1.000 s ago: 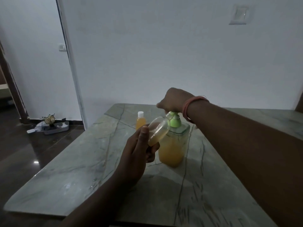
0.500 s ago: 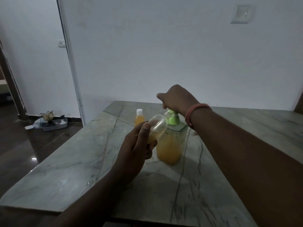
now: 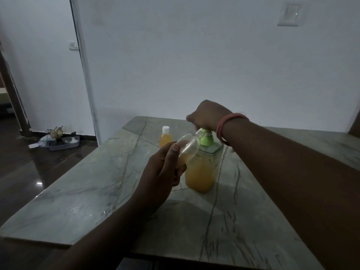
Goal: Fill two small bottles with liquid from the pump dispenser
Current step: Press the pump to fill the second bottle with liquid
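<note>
Clear tilted bottle (image 3: 186,148), green pump (image 3: 206,137)

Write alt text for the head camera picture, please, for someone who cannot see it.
A person's left hand tilts a small clear bottle, partly filled with orange liquid, against the spout of a green-topped pump dispenser while the right hand rests on the pump. A capped, filled small bottle stands behind on the marble table.

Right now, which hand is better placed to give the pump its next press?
The right hand: it sits on top of the green pump head of the dispenser. The left hand is busy holding the tilted, partly filled small bottle to the spout.
</note>
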The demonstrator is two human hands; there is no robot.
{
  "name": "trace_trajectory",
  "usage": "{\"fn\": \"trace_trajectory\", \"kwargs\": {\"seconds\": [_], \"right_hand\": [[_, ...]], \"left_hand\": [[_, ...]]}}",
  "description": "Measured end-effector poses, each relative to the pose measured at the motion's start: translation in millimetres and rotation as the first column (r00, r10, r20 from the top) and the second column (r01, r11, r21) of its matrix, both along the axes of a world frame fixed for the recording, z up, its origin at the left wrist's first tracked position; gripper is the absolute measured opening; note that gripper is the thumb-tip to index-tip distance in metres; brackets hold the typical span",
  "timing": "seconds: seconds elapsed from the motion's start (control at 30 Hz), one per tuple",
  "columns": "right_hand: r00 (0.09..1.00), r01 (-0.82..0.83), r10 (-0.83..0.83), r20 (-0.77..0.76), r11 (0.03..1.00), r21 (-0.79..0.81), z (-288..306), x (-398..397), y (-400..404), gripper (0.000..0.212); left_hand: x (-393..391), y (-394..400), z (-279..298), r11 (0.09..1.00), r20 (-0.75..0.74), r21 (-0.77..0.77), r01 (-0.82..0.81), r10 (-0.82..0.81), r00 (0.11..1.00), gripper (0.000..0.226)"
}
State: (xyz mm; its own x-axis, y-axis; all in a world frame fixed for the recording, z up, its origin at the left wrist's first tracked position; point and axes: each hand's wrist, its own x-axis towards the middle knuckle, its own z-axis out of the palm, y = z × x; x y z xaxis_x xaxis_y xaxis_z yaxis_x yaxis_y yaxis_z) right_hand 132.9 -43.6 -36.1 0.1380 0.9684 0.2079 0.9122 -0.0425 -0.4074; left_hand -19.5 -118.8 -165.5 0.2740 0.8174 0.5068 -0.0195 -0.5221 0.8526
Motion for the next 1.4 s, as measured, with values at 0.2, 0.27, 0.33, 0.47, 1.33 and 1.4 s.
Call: {"fn": "trace_trajectory", "kwargs": {"seconds": [0.2,0.27,0.33,0.47,1.33,1.4], "right_hand": [[1.0,0.008,-0.006,-0.015,0.993,0.118,0,-3,-1,0.024],[0.998,0.037,-0.031,-0.048,0.992,0.118,-2,-1,-4,0.02],[1.0,0.024,-0.024,-0.003,0.999,0.046,0,-2,-4,0.02],[0.996,-0.032,0.032,0.078,0.999,-0.01,7,-6,-7,0.022],[1.0,-0.028,0.027,0.008,0.986,0.167,2,-2,-4,0.026],[1.0,-0.019,0.02,-0.005,0.99,0.138,-2,-1,-5,0.025]], "left_hand": [[-1,0,-1,1.0,0.006,0.023,-0.001,0.001,1.0,0.042],[1,0,0,1.0,0.026,0.019,-0.001,0.0,1.0,0.039],[1,0,0,1.0,0.025,0.018,0.004,-0.004,1.0,0.037],[0,-1,1,1.0,0.027,0.011,0.005,-0.006,1.0,0.04],[0,2,-1,0.999,0.02,0.042,-0.011,0.01,1.0,0.033],[0,2,-1,0.999,0.016,0.038,-0.014,0.013,1.0,0.035]]}}
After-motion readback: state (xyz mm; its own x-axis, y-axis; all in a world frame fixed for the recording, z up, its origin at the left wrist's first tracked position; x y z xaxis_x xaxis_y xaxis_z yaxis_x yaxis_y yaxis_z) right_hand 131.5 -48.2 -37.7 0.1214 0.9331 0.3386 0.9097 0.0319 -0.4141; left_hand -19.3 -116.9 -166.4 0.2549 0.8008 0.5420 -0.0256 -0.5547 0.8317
